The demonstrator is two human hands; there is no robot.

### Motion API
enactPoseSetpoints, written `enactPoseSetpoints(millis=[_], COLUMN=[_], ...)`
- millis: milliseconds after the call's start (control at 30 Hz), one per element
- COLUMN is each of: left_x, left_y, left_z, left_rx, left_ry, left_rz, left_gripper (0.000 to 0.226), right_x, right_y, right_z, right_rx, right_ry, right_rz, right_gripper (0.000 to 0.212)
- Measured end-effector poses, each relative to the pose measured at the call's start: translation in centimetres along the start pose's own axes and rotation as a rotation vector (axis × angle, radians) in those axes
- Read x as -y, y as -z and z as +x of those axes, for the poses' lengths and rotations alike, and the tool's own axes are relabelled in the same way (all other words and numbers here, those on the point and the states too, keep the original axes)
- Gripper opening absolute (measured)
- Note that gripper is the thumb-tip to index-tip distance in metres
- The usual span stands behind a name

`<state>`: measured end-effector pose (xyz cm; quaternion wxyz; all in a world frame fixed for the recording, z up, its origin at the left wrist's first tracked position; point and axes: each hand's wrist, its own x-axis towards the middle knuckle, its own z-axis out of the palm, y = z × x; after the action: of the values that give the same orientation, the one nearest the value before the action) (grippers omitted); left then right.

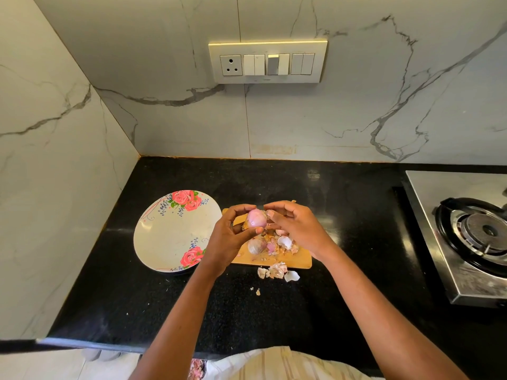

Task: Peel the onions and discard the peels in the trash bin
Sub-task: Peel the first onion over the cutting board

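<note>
My left hand (230,237) grips a small pink onion (256,218) above the wooden cutting board (299,260), fingers curled round it. My right hand (296,224) meets it from the right, its fingertips pinching at the onion's skin. A second onion (256,246), still in its skin, lies on the board under my hands. Loose peels (285,241) are piled on the board beside it, and more peels (277,271) lie on the black counter just in front of the board.
A floral plate (164,234) sits left of the board, touching its corner. A steel gas stove (472,234) stands at the right. Marble walls close the counter at the back and left. Below the counter's front edge a container (197,368) of pinkish peels shows.
</note>
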<state>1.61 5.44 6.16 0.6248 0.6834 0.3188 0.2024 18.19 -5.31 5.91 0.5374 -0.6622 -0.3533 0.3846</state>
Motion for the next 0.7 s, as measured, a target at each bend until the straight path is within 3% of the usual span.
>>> enactPoseSetpoints(millis=[167, 367, 600, 700], left_x=[-0.2, -0.2, 0.3, 0.0], left_y=[-0.2, -0.1, 0.1, 0.0], left_z=[-0.3, -0.1, 0.0, 0.1], left_rx=[0.067, 0.035, 0.011, 0.032], left_ry=[-0.004, -0.012, 0.025, 0.053], left_rz=[0.014, 0.007, -0.082, -0.156], left_gripper=[0.05, 0.049, 0.046, 0.045], right_x=[-0.3, -0.7, 0.5, 0.8], right_y=[-0.3, 0.0, 0.3, 0.1], right_z=[0.1, 0.4, -0.4, -0.5], right_rx=[-0.041, -0.11, 0.024, -0.024], right_ry=[-0.056, -0.07, 0.068, 0.144], right_rz=[0.099, -0.152, -0.093, -0.153], right_gripper=[0.011, 0.01, 0.026, 0.026])
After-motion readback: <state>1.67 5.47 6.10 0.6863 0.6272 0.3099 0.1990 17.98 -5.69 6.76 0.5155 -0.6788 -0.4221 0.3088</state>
